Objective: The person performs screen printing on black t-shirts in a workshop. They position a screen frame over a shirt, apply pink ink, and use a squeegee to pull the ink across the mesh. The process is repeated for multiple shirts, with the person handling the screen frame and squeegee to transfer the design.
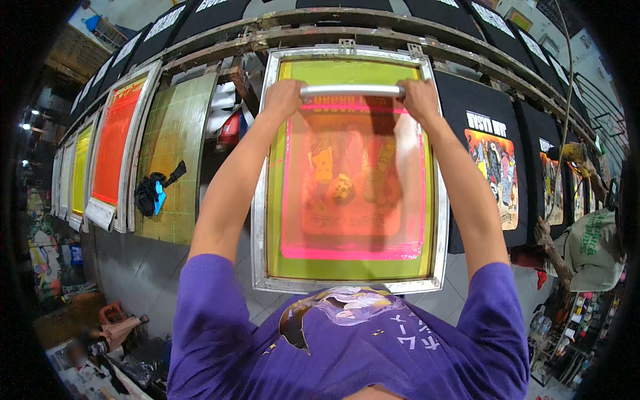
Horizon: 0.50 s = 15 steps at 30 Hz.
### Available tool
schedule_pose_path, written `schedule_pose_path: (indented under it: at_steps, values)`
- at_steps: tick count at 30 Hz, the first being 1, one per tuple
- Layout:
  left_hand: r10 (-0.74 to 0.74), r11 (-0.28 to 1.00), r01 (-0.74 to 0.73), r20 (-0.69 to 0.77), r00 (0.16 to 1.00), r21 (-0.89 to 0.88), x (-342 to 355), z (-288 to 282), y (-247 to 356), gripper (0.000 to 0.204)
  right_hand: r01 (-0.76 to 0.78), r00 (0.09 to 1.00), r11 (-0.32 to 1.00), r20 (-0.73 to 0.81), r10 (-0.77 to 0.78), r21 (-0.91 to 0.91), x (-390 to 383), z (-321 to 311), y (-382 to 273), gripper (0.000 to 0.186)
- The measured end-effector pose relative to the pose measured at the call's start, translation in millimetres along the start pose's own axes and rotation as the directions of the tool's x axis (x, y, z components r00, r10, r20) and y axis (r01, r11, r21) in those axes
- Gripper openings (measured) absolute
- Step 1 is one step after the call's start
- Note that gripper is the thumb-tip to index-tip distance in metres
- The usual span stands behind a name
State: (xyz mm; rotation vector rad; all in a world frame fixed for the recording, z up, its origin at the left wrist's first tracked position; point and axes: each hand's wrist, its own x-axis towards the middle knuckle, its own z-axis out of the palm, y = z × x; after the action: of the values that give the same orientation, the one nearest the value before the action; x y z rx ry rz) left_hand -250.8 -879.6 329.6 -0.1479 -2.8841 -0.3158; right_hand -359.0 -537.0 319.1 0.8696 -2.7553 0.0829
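Observation:
A screen-printing frame [437, 263] lies flat in front of me, its pale metal edges around a yellow-green mesh [347, 269]. Pink tape [347, 254] borders the central window, and a reddish printed design shows dimly through the mesh. Across the far end of the screen rests a squeegee [352, 90] with a light-coloured bar handle. My left hand [283, 99] is closed round its left end, and my right hand [421, 100] round its right end. Both arms reach forward over the frame's sides. The squeegee's blade is hard to make out in the shadow below the bar.
Left of me stand a grid-marked board [175, 127] with a black-and-blue bundle [159, 190] and a red-orange screen [119, 143]. Black shirts with colourful prints [492, 170] line the right side, where a co-worker [590, 247] stands. Wooden rails [300, 33] run along the far side.

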Motion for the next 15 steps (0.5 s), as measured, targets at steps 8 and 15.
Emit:
schedule_pose_path:
  at_steps: [8,15]
  values:
    - [0.021,0.996,-0.046,0.309,0.951,0.073,-31,-16,5,0.044,0.192,0.973,0.973,0.108,-0.206,0.124,38,5,12,0.016]
    - [0.022,0.929,0.248,0.710,0.704,-0.274,-240,-95,105,0.086,0.591,0.777,0.757,0.054,-0.627,0.280,-30,-17,-90,0.020]
